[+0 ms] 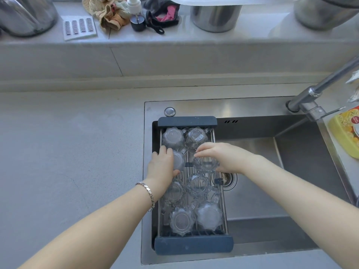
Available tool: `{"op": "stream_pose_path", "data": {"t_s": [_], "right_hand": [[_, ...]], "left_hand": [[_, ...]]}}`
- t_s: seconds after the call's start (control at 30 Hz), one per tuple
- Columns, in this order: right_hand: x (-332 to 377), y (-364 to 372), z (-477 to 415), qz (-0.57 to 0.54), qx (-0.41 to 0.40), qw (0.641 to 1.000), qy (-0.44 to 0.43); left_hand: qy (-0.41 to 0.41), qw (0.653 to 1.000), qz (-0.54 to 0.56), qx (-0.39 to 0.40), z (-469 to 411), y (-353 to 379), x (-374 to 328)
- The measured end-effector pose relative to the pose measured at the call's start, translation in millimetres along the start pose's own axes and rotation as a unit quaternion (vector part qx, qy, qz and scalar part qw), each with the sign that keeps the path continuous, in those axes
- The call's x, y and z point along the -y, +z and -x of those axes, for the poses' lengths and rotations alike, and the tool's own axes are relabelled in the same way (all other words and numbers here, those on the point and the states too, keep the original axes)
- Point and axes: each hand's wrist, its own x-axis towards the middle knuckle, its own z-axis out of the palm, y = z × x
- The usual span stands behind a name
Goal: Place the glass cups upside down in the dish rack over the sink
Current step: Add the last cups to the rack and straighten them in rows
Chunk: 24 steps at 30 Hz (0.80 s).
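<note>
A dark-ended wire dish rack (pixel 186 121) spans the left side of the steel sink (pixel 291 171). Several fluted glass cups stand in it in two columns, most with their bases up. My left hand (pixel 162 166) grips a glass cup (pixel 179 161) in the rack's left column. In the right column my right hand (pixel 223 156) holds another glass cup (pixel 206 164). Two cups (pixel 172 137) sit at the rack's far end. More cups (pixel 208 215) fill the near end.
A chrome faucet (pixel 314 90) reaches in from the right. A yellow bottle (pixel 347 131) lies on the sink's right rim. The grey counter (pixel 68 152) stretches left. On the back ledge stand steel pots (pixel 215 16), cloths (pixel 108 12) and a spray bottle (pixel 137 14).
</note>
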Motion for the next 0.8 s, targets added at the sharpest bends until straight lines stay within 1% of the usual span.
{"op": "stream_pose_path", "data": {"t_s": [0.1, 0.17, 0.23, 0.33, 0.4, 0.43, 0.47, 0.53, 0.57, 0.6, 0.67, 0.8], "right_hand": [[-5.0, 2.8, -12.3, 0.006, 0.038, 0.999, -0.012], [-5.1, 6.8, -20.2, 0.002, 0.038, 0.999, -0.015], [-5.9, 11.3, -24.5, -0.005, 0.015, 1.000, -0.005], [-12.8, 21.9, -21.6, -0.030, -0.027, 0.999, 0.033], [-13.8, 32.5, -14.3, -0.099, -0.078, 0.990, 0.069], [-12.5, 38.7, -10.2, -0.149, -0.116, 0.977, 0.096], [-9.4, 44.8, -6.0, -0.206, -0.157, 0.957, 0.130], [0.1, 58.7, -1.1, -0.312, -0.224, 0.900, 0.204], [4.6, 65.8, -1.6, -0.350, -0.241, 0.873, 0.239], [8.8, 72.8, -3.8, -0.369, -0.241, 0.856, 0.269], [15.9, 83.3, -11.0, -0.352, -0.234, 0.853, 0.307], [20.8, 83.8, -20.2, -0.330, -0.267, 0.834, 0.353]], "left_hand": [[0.002, 1.000, -0.006, -0.003, 0.3, 0.5, -0.5], [0.002, 1.000, -0.004, -0.003, -0.2, 0.1, -0.7], [0.001, 1.000, -0.002, -0.002, -0.4, 0.1, -0.3], [0.002, 1.000, -0.005, -0.003, -0.7, 0.8, 0.9], [0.003, 1.000, -0.007, -0.004, -0.7, 1.1, 1.3], [0.004, 1.000, -0.008, -0.004, -0.7, 1.3, 1.5], [0.005, 1.000, -0.008, -0.003, -0.9, 1.6, 1.7], [0.006, 1.000, -0.008, -0.003, -1.2, 2.5, 2.1], [0.006, 1.000, -0.008, -0.003, -1.2, 2.7, 2.4], [0.006, 1.000, -0.009, -0.005, -1.3, 2.9, 2.4], [0.005, 1.000, -0.007, -0.006, -1.4, 3.3, 2.2], [0.006, 1.000, -0.002, -0.010, -1.8, 4.5, 3.3]]}}
